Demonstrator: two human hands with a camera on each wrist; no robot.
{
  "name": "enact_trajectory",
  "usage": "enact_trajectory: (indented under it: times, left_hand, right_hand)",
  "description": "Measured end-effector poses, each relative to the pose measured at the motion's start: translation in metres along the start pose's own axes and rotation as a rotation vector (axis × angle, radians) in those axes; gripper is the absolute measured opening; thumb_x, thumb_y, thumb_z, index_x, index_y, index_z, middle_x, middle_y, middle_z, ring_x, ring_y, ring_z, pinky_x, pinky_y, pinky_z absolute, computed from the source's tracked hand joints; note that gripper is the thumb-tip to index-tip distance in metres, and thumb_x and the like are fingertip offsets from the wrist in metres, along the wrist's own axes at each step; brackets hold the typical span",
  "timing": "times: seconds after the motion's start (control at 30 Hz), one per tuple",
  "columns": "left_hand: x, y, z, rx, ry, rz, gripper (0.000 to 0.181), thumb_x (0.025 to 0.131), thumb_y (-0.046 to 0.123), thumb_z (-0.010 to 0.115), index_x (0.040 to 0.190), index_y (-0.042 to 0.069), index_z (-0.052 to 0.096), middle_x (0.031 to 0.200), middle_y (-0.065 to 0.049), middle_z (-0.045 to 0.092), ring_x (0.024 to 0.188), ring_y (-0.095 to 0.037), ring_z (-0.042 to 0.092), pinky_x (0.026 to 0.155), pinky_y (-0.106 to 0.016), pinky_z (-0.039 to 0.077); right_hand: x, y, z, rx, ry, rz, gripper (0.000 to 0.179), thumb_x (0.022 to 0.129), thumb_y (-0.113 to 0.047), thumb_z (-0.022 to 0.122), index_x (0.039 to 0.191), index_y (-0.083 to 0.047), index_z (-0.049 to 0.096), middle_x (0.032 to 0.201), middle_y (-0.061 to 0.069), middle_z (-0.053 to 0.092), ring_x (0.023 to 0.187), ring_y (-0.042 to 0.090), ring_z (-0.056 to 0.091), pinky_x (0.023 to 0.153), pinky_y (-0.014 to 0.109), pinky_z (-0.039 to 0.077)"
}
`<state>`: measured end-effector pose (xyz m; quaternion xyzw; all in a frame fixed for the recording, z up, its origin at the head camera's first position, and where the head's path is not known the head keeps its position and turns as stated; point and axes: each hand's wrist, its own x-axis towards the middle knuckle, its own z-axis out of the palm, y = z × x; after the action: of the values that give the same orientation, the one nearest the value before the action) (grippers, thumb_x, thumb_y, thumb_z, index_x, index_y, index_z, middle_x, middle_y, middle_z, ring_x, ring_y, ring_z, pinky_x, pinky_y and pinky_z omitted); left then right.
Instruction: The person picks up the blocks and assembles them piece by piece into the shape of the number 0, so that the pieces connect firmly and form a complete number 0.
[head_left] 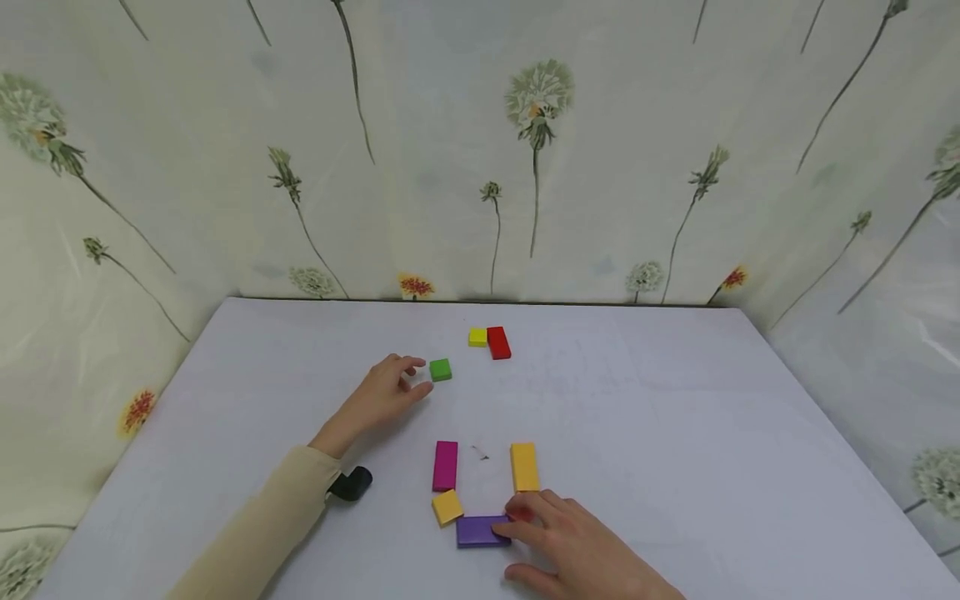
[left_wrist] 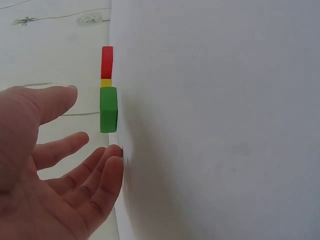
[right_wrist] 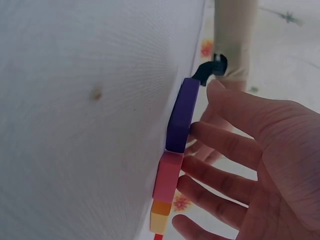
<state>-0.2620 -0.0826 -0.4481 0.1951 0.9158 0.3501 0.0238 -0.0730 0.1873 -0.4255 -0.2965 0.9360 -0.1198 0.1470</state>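
My left hand (head_left: 382, 392) reaches over the table just left of a green block (head_left: 440, 370), thumb and fingers apart, holding nothing. In the left wrist view a gap shows between the fingers and the green block (left_wrist: 108, 110). My right hand (head_left: 573, 546) is at a purple block (head_left: 480, 532), its index fingertip at the block's right end. Other fingers lie over a red-pink block (right_wrist: 168, 177), mostly hidden in the head view. The right thumb stands away from the blocks. Beyond that hand lies an orange-yellow oblong block (head_left: 525, 467).
A magenta block (head_left: 445, 466) and a small orange-yellow block (head_left: 447, 507) form the left side of the group. Farther back, a yellow block (head_left: 477, 337) sits against a red block (head_left: 498, 342). A patterned curtain (head_left: 450, 167) hangs behind the white table (head_left: 675, 417).
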Motion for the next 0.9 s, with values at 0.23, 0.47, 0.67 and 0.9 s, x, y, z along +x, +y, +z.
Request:
enact_trajectory:
  times: [0.23,0.47,0.67,0.9]
  left_hand:
    - [0.020,0.001,0.000,0.052,-0.044,0.012,0.044,0.094,0.027,0.066,0.129,0.001,0.060,0.108,-0.014,0.059,0.092,-0.024,0.057,0.082,-0.038,0.049]
    - [0.034,0.000,0.007,0.103,-0.066,0.021,0.040,0.096,0.029,0.062,0.124,0.001,0.064,0.097,-0.010,0.055,0.090,-0.022,0.050,0.080,-0.036,0.045]
    - [0.038,0.006,0.010,0.140,-0.062,0.012,0.033,0.094,0.027,0.066,0.116,0.002,0.067,0.091,-0.008,0.053,0.084,-0.020,0.048,0.074,-0.033,0.043]
    - [0.039,0.008,0.012,0.057,-0.054,-0.001,0.027,0.091,0.022,0.071,0.109,0.005,0.063,0.096,-0.007,0.061,0.089,-0.021,0.056,0.081,-0.036,0.048]
  right_hand:
    - [0.000,0.000,0.000,-0.003,-0.003,0.006,0.053,0.090,-0.063,0.053,0.131,-0.032,0.061,0.130,-0.005,0.051,0.111,0.013,0.049,0.094,0.041,0.047]
    - [-0.001,0.000,0.000,0.003,0.004,-0.009,0.052,0.092,-0.064,0.050,0.132,-0.033,0.061,0.129,-0.006,0.051,0.110,0.012,0.049,0.094,0.040,0.047]
    - [-0.001,0.001,0.000,-0.006,0.003,-0.011,0.052,0.092,-0.064,0.050,0.132,-0.033,0.061,0.129,-0.006,0.051,0.110,0.012,0.049,0.093,0.040,0.047]
    - [0.000,0.001,0.001,-0.012,0.005,-0.008,0.053,0.091,-0.064,0.051,0.132,-0.032,0.061,0.129,-0.006,0.051,0.110,0.012,0.049,0.094,0.040,0.047]
